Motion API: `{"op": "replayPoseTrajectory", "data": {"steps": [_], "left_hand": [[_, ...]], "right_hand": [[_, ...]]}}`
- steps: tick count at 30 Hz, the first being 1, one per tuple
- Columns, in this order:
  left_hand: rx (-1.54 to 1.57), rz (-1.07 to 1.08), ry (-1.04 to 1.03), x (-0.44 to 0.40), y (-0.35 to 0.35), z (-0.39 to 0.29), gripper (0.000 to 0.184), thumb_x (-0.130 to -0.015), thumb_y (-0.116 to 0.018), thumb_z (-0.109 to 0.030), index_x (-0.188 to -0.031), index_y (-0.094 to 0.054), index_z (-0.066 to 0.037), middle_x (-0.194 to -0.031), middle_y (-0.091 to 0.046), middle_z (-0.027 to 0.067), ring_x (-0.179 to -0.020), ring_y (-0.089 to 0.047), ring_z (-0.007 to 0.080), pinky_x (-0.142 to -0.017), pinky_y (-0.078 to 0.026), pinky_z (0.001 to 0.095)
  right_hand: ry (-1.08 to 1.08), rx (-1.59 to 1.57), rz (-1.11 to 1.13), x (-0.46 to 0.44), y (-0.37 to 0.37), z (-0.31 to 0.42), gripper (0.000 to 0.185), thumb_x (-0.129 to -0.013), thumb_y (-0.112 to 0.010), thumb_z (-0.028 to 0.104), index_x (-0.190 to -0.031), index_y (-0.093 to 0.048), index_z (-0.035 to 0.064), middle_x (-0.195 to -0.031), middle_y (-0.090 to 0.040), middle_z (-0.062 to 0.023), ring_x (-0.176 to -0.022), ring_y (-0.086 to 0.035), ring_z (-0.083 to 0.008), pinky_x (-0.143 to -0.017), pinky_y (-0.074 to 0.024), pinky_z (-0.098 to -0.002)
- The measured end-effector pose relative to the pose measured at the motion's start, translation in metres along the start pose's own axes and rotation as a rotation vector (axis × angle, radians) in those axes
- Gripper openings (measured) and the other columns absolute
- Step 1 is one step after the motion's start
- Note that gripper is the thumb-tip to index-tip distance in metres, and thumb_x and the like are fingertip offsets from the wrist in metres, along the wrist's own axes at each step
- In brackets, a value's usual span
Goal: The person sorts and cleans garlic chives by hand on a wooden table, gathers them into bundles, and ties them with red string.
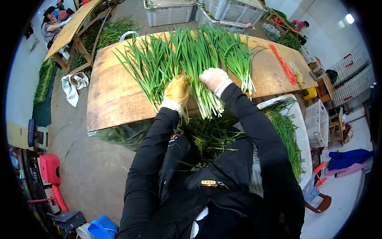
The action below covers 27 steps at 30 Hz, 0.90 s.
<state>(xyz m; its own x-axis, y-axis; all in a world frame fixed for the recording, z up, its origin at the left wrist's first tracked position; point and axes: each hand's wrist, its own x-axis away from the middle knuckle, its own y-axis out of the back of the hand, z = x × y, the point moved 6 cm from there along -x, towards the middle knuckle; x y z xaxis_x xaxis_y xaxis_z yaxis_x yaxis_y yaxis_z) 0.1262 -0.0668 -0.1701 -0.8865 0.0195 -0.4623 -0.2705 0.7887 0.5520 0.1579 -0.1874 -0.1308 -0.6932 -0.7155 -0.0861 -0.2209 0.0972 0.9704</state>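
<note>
Flanking a bunch of long green stalks with white ends, the yellow-gloved left hand and white-gloved right hand curled at the frame's centre; whether either pinched stalks could not be told. The bunch lay on the brown wooden counter, left of red plastic strings at the frame's upper right.

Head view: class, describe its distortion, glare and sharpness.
Head view: the table bows, fisheye-like, inside black corners; head view, upper right: glare from a bright light; head view, centre: greens fairly sharp; head view, upper left: a distant person, small and softer.
</note>
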Motion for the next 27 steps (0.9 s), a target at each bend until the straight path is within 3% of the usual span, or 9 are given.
{"op": "replayPoseTrajectory", "data": {"steps": [2, 8, 12, 16, 18, 20, 22, 25, 27], "left_hand": [[0.157, 0.192, 0.188, -0.009, -0.011, 0.006, 0.032, -0.074, -0.061, -0.01, -0.104, -0.052, -0.002, -0.101, -0.054, 0.0205, -0.091, -0.055, 0.0299, -0.08, -0.044, 0.0341], [-0.072, 0.352, 0.283, -0.019, -0.02, -0.018, 0.054, -0.066, -0.071, -0.01, -0.113, -0.046, 0.003, -0.113, -0.051, 0.0189, -0.103, -0.051, 0.0283, -0.089, -0.039, 0.0304], [-0.007, 0.264, 0.168, -0.023, -0.033, 0.004, 0.056, -0.063, -0.072, -0.014, -0.112, -0.049, 0.0, -0.104, -0.054, 0.0208, -0.097, -0.053, 0.031, -0.084, -0.042, 0.033], [-0.371, 0.384, 0.389, -0.024, -0.016, -0.027, 0.07, -0.066, -0.071, -0.017, -0.125, -0.035, -0.005, -0.115, -0.048, 0.0176, -0.1, -0.051, 0.0321, -0.087, -0.042, 0.0362], [-0.57, 0.044, 0.005, -0.022, -0.01, -0.073, 0.057, -0.071, -0.064, -0.016, -0.12, -0.038, -0.007, -0.116, -0.048, 0.0168, -0.096, -0.054, 0.0307, -0.081, -0.045, 0.0413], [-0.44, 0.156, -0.19, -0.012, -0.038, -0.1, 0.038, -0.073, -0.062, -0.017, -0.106, -0.049, -0.004, -0.1, -0.055, 0.0164, -0.085, -0.058, 0.0267, -0.072, -0.049, 0.0355], [-0.151, 0.478, -0.264, 0.013, -0.059, -0.12, 0.027, -0.076, -0.061, -0.024, -0.086, -0.052, -0.001, -0.078, -0.057, 0.0152, -0.067, -0.058, 0.0241, -0.059, -0.049, 0.0318], [-0.134, 0.742, -0.132, 0.043, -0.059, -0.147, 0.05, -0.074, -0.057, -0.049, -0.073, -0.044, -0.001, -0.064, -0.049, 0.0142, -0.052, -0.052, 0.0237, -0.051, -0.044, 0.0333], [-0.344, 0.635, -0.209, 0.056, -0.056, -0.163, 0.062, -0.069, -0.059, -0.054, -0.1, -0.044, -0.002, -0.078, -0.052, 0.0141, -0.064, -0.056, 0.0246, -0.056, -0.047, 0.0319]], "right_hand": [[0.125, 0.161, -0.203, 0.017, 0.032, 0.011, 0.01, -0.074, -0.052, 0.011, -0.065, -0.055, 0.0101, -0.067, -0.056, -0.0059, -0.067, -0.057, -0.0202, -0.059, -0.0478, -0.0308], [0.26, -0.437, -0.131, 0.103, 0.062, 0.044, 0.005, -0.072, -0.057, 0.007, -0.073, -0.053, 0.0111, -0.061, -0.048, -0.0016, -0.057, -0.052, -0.0178, -0.054, -0.0447, -0.0308], [0.202, -1.014, -0.044, 0.165, 0.12, 0.046, 0.01, -0.076, -0.058, 0.007, -0.085, -0.063, 0.008, -0.075, -0.06, -0.0047, -0.062, -0.055, -0.0177, -0.056, -0.0458, -0.0281], [0.029, -1.252, -0.276, 0.224, 0.15, 0.013, 0.018, -0.072, -0.064, 0.007, -0.089, -0.062, 0.0013, -0.072, -0.062, -0.0116, -0.056, -0.058, -0.0163, -0.05, -0.0464, -0.0254], [-0.052, -1.434, -0.507, 0.238, 0.132, -0.008, 0.017, -0.075, -0.063, 0.011, -0.087, -0.062, -0.0008, -0.076, -0.062, -0.0127, -0.055, -0.057, -0.0143, -0.049, -0.0456, -0.0221], [-0.384, -1.26, -0.456, 0.234, 0.113, -0.021, 0.013, -0.078, -0.06, 0.011, -0.086, -0.061, 0.0004, -0.081, -0.062, -0.0134, -0.059, -0.057, -0.012, -0.051, -0.0456, -0.0212], [-0.416, -1.555, -0.527, 0.211, 0.122, -0.02, 0.012, -0.079, -0.059, 0.01, -0.088, -0.061, 0.0028, -0.087, -0.062, -0.0143, -0.062, -0.056, -0.0094, -0.053, -0.0453, -0.0199], [-0.159, -1.535, -0.768, 0.201, 0.153, -0.038, 0.02, -0.078, -0.059, 0.011, -0.097, -0.059, 0.003, -0.092, -0.062, -0.0157, -0.065, -0.06, -0.01, -0.053, -0.048, -0.0159], [-0.111, -1.575, -0.799, 0.192, 0.172, -0.051, 0.019, -0.079, -0.058, 0.01, -0.097, -0.06, 0.0053, -0.091, -0.062, -0.0162, -0.067, -0.061, -0.0108, -0.051, -0.0488, -0.0151]]}}
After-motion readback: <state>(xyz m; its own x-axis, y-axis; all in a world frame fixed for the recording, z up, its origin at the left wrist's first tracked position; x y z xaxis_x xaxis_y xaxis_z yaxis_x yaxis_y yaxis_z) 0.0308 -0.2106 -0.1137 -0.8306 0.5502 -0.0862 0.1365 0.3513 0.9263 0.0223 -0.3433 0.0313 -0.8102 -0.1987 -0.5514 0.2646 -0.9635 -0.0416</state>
